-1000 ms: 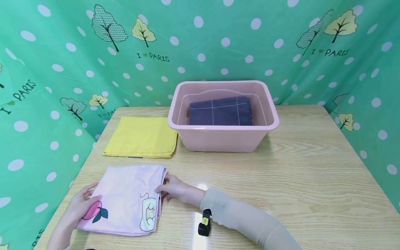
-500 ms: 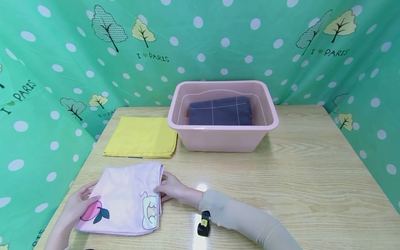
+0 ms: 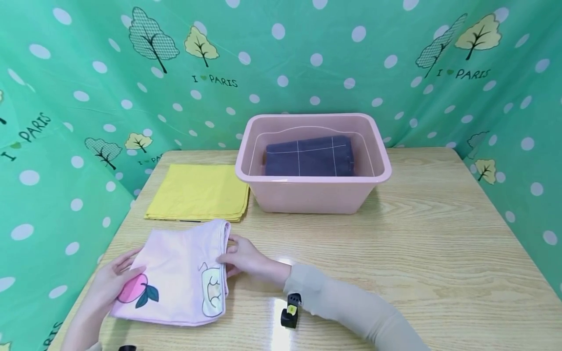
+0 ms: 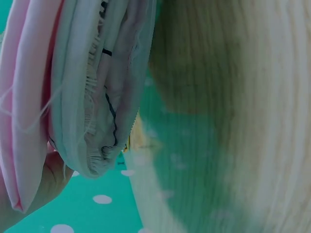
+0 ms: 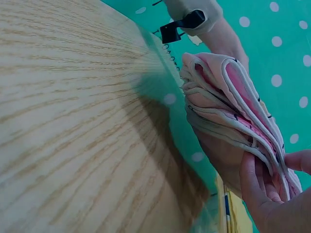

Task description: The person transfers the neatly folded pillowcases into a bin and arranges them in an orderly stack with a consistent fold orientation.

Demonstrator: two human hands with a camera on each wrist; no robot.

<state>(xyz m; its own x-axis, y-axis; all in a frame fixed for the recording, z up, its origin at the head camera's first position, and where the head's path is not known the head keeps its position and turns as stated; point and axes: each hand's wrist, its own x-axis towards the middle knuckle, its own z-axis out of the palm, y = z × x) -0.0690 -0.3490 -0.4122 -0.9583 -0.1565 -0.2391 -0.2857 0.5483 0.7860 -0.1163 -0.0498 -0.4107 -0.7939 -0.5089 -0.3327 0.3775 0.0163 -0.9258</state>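
A folded light pink cloth (image 3: 180,278), printed with a pink fruit and a white cartoon animal, is held between both hands at the front left. My left hand (image 3: 114,278) grips its left side, thumb on top and fingers underneath. At the opposite side my right hand (image 3: 246,256) pinches the layered edge between thumb and fingers. In the right wrist view the stacked layers of the cloth (image 5: 228,102) stand above the wood, with a shadow below them. The left wrist view shows its thick folds and frayed inner edges (image 4: 92,97) close up.
Behind the cloth lies a folded yellow cloth (image 3: 199,192). A pink plastic bin (image 3: 307,195) stands at the back middle, holding a folded navy cloth with white lines (image 3: 309,156). The wooden table (image 3: 417,243) meets a green dotted curtain (image 3: 281,73) at the back and sides.
The pink cloth has risen and shifted slightly away from the person, its far right corner now close to the yellow cloth. Both hands have moved up with it.
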